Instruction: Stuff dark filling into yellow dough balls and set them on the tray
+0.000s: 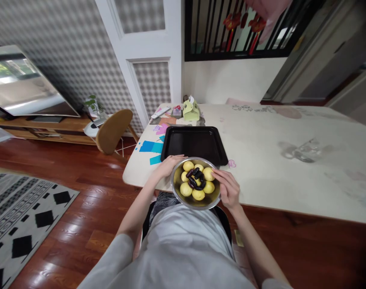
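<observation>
A round metal bowl (pixel 176 192) sits close to my body, partly over the table's front edge. Several yellow lemons (pixel 198 195) line it in a ring, and several dark, elongated grapes (pixel 193 182) are heaped in the middle. My left hand (pixel 170 165) is against the bowl's far left rim, its fingers stretched along the outside near the tray; the thumb is hidden. My right hand (pixel 228 186) is at the right rim, fingertips over the inside and touching a lemon, thumb lower on the outer side. Behind the bowl a black rectangular tray (pixel 195 142) lies flat.
The white table (pixel 261 172) extends far right, bearing a clear glass-like object (pixel 307 151). Behind the tray stand a green tissue box (pixel 191 110) and a white remote (pixel 160 112). Blue patches mark the table's left. A wooden chair (pixel 113 132) stands beyond the left edge.
</observation>
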Demonstrator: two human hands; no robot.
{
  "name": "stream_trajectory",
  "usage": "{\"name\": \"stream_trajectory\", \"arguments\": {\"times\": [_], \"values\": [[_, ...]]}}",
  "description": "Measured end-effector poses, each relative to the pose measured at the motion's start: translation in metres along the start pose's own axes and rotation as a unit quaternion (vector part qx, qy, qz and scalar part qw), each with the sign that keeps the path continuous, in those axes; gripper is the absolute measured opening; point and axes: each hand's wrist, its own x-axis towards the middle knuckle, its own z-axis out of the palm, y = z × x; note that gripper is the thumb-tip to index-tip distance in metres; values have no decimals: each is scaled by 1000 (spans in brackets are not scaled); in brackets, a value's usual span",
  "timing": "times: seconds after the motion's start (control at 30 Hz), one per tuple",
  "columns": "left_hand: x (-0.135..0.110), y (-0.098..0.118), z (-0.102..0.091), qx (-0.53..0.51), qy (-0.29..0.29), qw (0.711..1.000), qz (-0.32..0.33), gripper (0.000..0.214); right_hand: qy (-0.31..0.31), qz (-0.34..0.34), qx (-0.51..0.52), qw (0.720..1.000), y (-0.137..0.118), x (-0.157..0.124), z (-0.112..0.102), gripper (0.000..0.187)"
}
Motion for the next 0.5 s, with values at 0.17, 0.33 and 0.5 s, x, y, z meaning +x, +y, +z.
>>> {"name": "stream_trajectory", "arguments": {"times": [0.17, 0.33, 0.5], "values": [[14, -2, 1, 8, -49, 999, 1, 47, -1, -1, -4, 1000, 0, 0, -1, 45], [27, -1, -6, -4, -68, 997, 28, 42, -4, 2, -4, 1000, 0, -1, -2, 45], [39, -9, -16, -86, -83, 989, 87, 41, -1, 11, 1, 1000, -1, -1, -1, 45]]}}
